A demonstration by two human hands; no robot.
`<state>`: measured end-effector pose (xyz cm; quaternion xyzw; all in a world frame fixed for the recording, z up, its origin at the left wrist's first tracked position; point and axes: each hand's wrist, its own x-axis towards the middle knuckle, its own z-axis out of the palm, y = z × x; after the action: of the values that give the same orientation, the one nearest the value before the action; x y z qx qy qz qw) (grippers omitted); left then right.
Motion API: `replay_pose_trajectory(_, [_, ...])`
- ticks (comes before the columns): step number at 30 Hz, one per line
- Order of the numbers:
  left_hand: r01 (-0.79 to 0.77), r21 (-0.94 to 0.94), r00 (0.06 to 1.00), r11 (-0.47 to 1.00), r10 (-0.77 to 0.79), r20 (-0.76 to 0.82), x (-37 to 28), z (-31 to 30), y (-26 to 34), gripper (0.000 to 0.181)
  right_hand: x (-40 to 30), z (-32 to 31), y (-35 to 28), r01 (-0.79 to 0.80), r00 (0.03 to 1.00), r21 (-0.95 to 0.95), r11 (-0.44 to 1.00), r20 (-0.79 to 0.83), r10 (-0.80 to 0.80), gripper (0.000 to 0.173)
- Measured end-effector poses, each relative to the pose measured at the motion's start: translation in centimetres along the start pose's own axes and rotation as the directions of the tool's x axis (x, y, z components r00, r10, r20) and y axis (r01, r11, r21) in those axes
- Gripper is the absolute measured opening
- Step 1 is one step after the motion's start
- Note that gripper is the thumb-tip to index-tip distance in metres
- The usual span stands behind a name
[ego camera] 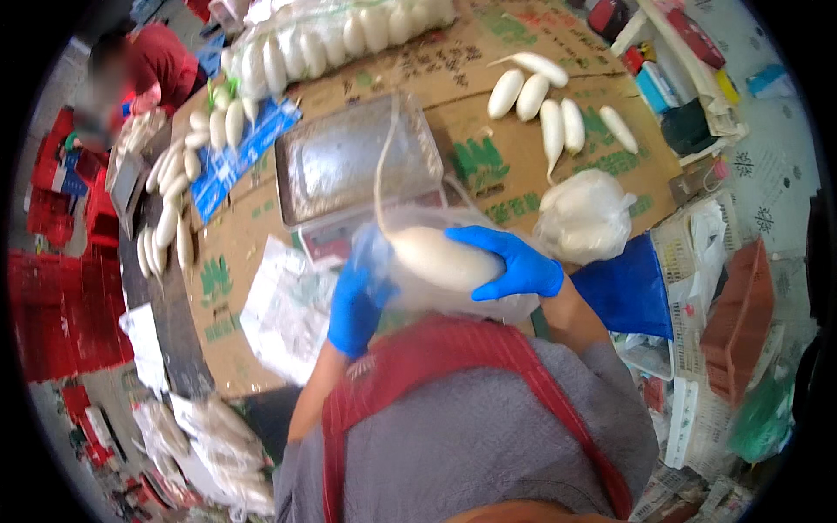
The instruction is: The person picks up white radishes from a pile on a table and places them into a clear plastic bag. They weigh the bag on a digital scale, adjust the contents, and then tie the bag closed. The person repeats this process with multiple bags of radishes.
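Note:
My right hand (520, 263), in a blue glove, grips the blunt end of a large white radish (444, 258) whose long thin root points away from me. My left hand (359, 297), also gloved in blue, is at a clear plastic bag (418, 304) and seen partly through its film. The radish lies over or in the bag; which one is unclear. Just beyond is a weighing scale with a metal tray (356, 160). White plastic bags (288, 307) lie left of my left hand. A tied clear bag of radishes (582, 216) rests to the right of my right hand.
Loose radishes (552, 127) lie on the cardboard (458, 78) at the right, and more (173, 170) at the left by a blue plastic sheet (245, 153). A long bag of radishes (346, 42) spans the far edge. A person in red (160, 65) is at the upper left.

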<state>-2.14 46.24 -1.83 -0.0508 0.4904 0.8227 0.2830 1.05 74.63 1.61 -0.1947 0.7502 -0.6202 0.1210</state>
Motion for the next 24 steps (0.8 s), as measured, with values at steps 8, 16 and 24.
replay_pose_trajectory(8, [-0.070,-0.022,0.997,0.997,0.071,0.034,-2.3,-0.1,0.6,0.066,0.0,5.3,1.5,0.124,0.992,-0.521,0.845,0.039,-0.121,0.062])
replay_pose_trajectory(16, [-0.213,-0.270,0.976,0.939,0.217,-0.015,-3.0,-1.9,1.4,0.068,-1.6,4.4,6.2,-0.028,0.984,-0.464,0.885,0.144,0.107,0.059])
replay_pose_trajectory(24, [-0.211,-0.364,0.977,0.907,0.203,-0.061,-4.0,-3.1,1.0,0.072,0.4,-3.9,3.3,0.004,0.964,0.181,0.983,-0.263,0.045,0.027])
